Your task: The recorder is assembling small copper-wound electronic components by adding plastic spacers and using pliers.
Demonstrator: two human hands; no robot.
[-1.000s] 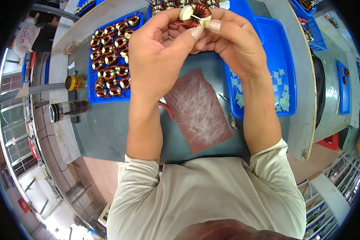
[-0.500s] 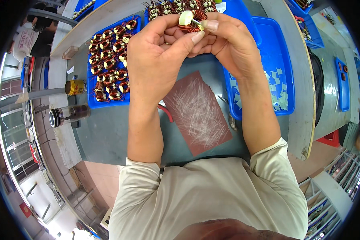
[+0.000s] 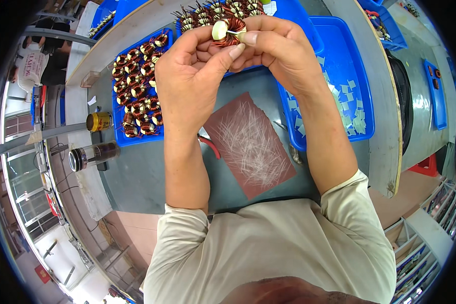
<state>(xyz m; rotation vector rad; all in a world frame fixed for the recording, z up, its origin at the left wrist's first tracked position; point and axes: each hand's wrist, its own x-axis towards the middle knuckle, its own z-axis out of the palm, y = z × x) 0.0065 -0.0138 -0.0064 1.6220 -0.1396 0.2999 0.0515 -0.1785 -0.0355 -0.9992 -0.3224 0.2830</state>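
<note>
Shifted leftward in view: hands (image 3: 190, 71) | copper-wound ring (image 3: 236, 25), glossy | thin white strip (image 3: 232, 32)

Left hand (image 3: 187, 73) and right hand (image 3: 292, 58) pinch — close together.

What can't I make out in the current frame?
All in the head view:
- Held coil: its underside is hidden by the left hand and right hand.
- Red-handled tool: partly hidden by the left forearm.
- Right blue tray: a strip is covered by the right forearm, so its pale pieces can't be fully counted.
- Far-right rings: too small for detail.
</note>
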